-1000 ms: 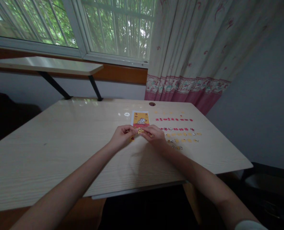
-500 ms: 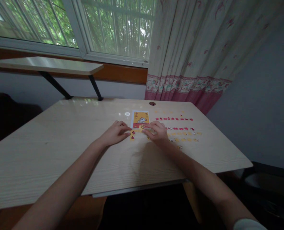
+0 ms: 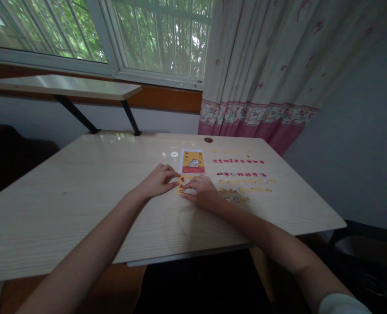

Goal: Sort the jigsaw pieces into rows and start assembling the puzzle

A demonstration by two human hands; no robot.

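Note:
A partly joined yellow jigsaw puzzle (image 3: pixel 182 179) with small red figures lies on the desk between my hands. My left hand (image 3: pixel 161 179) rests at its left edge, thumb and index finger apart, fingertips touching the border. My right hand (image 3: pixel 202 190) pinches a yellow puzzle piece (image 3: pixel 181 191) with a dark outline, at the lower end of the joined left column. The hand covers the right part of the puzzle. Just behind lies a picture card (image 3: pixel 192 161), yellow above and red below, showing a white animal.
Rows of loose red pieces (image 3: pixel 238 161) and yellow pieces (image 3: pixel 246 181) are laid out at the right. A raised shelf (image 3: pixel 66 87) on black legs stands at the back left. A round cable hole (image 3: pixel 208 140) is near the desk's back edge, below the curtain (image 3: pixel 259 78).
My right hand has moved left and toward me with the yellow piece, from below the card to the left column's lower end. My left hand has stayed in place.

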